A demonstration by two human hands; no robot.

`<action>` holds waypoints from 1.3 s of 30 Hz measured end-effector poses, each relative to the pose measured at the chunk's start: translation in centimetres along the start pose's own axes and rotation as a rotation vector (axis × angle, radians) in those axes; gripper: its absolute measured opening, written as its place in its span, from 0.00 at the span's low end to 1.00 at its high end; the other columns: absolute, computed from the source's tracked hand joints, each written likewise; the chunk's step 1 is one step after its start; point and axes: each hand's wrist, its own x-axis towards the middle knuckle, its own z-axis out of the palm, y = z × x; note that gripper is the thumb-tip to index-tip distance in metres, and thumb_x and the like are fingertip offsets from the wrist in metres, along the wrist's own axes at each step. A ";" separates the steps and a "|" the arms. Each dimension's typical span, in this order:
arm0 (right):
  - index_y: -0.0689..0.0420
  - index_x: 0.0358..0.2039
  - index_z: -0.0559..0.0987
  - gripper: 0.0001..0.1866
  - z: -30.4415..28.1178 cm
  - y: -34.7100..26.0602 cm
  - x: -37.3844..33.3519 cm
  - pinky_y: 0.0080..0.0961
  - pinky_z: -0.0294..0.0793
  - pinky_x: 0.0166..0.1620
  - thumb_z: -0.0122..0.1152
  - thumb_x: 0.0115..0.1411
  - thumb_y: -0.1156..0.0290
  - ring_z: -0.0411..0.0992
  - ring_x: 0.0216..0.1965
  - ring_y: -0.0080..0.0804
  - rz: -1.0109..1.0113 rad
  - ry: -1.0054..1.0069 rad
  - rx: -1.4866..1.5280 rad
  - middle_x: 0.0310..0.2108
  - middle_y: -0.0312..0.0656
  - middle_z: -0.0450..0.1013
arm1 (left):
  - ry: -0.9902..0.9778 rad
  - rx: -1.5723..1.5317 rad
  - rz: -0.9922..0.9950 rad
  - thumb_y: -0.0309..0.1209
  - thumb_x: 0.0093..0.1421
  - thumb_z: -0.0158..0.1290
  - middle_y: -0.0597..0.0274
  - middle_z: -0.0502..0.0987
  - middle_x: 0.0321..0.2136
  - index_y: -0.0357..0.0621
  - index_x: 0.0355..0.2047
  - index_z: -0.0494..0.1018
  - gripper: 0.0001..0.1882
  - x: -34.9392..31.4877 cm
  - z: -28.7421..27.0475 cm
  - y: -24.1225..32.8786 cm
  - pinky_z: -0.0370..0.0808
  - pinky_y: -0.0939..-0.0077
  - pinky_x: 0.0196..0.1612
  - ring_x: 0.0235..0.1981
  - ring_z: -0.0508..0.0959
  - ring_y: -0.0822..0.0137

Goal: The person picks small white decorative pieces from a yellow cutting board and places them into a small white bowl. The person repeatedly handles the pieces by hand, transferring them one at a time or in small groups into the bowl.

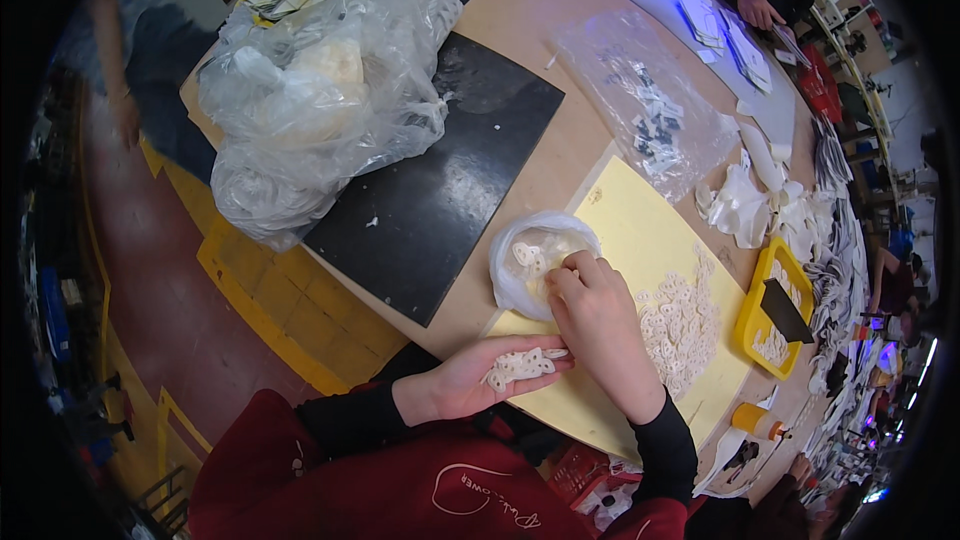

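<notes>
Palm up, my left hand (465,377) cradles a small row of cream pieces with holes (522,368). My right hand (597,315) reaches over the rim of a round container lined with a white plastic bag (507,285). Its fingers are pinched together inside that opening, and whatever is between them is hidden. A few similar pale pieces (527,256) show in the bag. To the right of my right hand, a wide heap of the same small pieces (684,325) is spread over a yellow sheet (625,205).
A black mat (455,155) lies left, partly under a big clear plastic bag (330,90). At right stand a yellow tray (750,325) and an orange-yellow bottle (757,421). A clear bag of small dark parts (655,120) lies farther back. Another person's hand (760,10) is at far right.
</notes>
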 end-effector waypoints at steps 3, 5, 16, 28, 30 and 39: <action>0.60 0.35 0.81 0.07 -0.4 -0.1 0.1 0.38 0.72 0.43 0.62 0.55 0.75 0.73 0.40 0.42 -0.011 -0.022 0.009 0.38 0.44 0.72 | -0.005 0.016 -0.003 0.31 0.76 0.40 0.46 0.69 0.62 0.27 0.65 0.62 0.23 0.0 0.0 0.1 0.68 0.64 0.70 0.65 0.70 0.54; 0.60 0.37 0.82 0.08 -0.5 0.1 0.1 0.38 0.72 0.44 0.63 0.55 0.75 0.73 0.41 0.42 -0.026 -0.055 0.013 0.38 0.44 0.72 | -0.004 0.020 -0.003 0.31 0.76 0.40 0.45 0.69 0.62 0.27 0.65 0.62 0.24 0.0 0.1 0.1 0.68 0.64 0.70 0.65 0.70 0.55; 0.63 0.40 0.77 0.11 1.4 0.3 2.1 0.43 0.75 0.48 0.66 0.56 0.75 0.73 0.45 0.51 0.076 0.004 0.217 0.41 0.49 0.72 | 0.031 0.012 -0.013 0.30 0.76 0.39 0.44 0.68 0.63 0.27 0.65 0.61 0.23 -0.1 0.7 0.2 0.70 0.63 0.70 0.66 0.70 0.53; 0.62 0.39 0.80 0.08 0.4 0.4 2.7 0.38 0.79 0.40 0.65 0.57 0.77 0.79 0.35 0.51 0.118 -0.021 0.321 0.38 0.51 0.77 | -0.021 -0.013 -0.006 0.30 0.76 0.40 0.44 0.69 0.62 0.26 0.65 0.62 0.23 0.0 0.0 0.1 0.68 0.63 0.70 0.65 0.70 0.54; 0.63 0.39 0.80 0.09 1.1 0.3 2.8 0.38 0.80 0.41 0.66 0.57 0.77 0.79 0.37 0.51 0.109 0.009 0.304 0.39 0.51 0.77 | -0.022 0.000 -0.010 0.30 0.76 0.40 0.45 0.69 0.62 0.27 0.64 0.62 0.23 0.0 0.2 0.2 0.68 0.65 0.70 0.65 0.70 0.56; 0.64 0.36 0.79 0.07 1.4 0.1 3.1 0.41 0.79 0.42 0.64 0.57 0.77 0.78 0.38 0.52 0.084 -0.004 0.243 0.40 0.50 0.75 | -0.047 -0.001 -0.010 0.32 0.76 0.40 0.47 0.69 0.62 0.27 0.65 0.62 0.23 0.0 -0.3 0.1 0.69 0.69 0.70 0.64 0.71 0.59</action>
